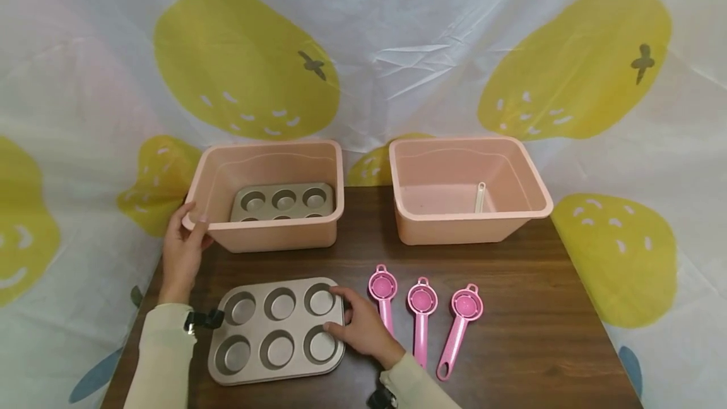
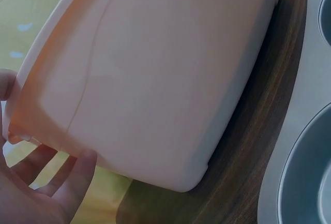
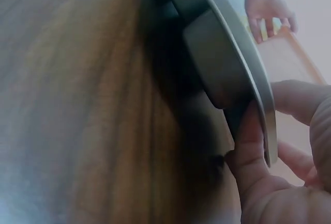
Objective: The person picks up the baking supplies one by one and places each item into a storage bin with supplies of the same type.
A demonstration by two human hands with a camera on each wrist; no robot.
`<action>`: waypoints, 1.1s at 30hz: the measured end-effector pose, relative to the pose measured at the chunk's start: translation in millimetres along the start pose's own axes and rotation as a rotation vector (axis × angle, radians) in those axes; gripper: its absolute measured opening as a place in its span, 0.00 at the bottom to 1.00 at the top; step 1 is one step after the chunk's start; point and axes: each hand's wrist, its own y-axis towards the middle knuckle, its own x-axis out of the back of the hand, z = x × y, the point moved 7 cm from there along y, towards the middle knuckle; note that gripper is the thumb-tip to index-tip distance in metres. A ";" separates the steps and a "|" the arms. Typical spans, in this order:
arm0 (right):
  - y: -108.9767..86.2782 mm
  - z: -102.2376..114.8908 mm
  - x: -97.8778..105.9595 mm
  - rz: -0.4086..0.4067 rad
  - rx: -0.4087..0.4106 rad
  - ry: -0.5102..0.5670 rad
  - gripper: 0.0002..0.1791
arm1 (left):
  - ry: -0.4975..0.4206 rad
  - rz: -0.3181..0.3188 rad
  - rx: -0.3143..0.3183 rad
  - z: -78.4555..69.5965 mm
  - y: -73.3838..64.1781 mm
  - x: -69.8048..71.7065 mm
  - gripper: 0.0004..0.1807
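My left hand (image 1: 183, 254) grips the front left corner of a pink plastic bin (image 1: 278, 237), thumb over the rim and fingers below it, as the left wrist view shows. My right hand (image 1: 366, 327) pinches the right edge of a grey muffin tin (image 1: 259, 330) with several cups. In the right wrist view the thumb and fingers lie on opposite faces of the tin's rim (image 3: 266, 115). Inside the left bin lies another muffin tin (image 1: 283, 197), its near part hidden by the front wall.
Right of the tin lie three pink egg separators (image 1: 383, 286) with long handles. A second pink bin (image 1: 449, 229) stands at the back right, a slim pale handle (image 1: 480, 197) showing inside. Behind the wooden table (image 1: 528, 308) hangs a lemon-patterned cloth (image 1: 420, 36).
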 end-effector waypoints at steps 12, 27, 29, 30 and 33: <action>-2.8 -2.3 -0.3 0.028 -0.006 0.210 0.41 | -0.015 -0.011 -0.001 0.5 -1.3 2.5 0.29; -11.5 -3.5 -1.4 0.083 0.017 0.399 0.43 | 0.029 -0.023 -0.012 2.3 -6.6 7.1 0.30; -15.1 -2.7 -0.2 0.085 0.045 0.410 0.43 | 0.050 -0.022 -0.010 3.8 -7.6 7.8 0.30; -16.7 -2.1 0.6 0.082 0.055 0.412 0.43 | 0.063 -0.021 -0.009 4.3 -7.8 8.3 0.30; -21.4 1.1 4.8 0.065 0.071 0.419 0.43 | 0.081 -0.014 -0.007 4.1 -8.2 8.9 0.31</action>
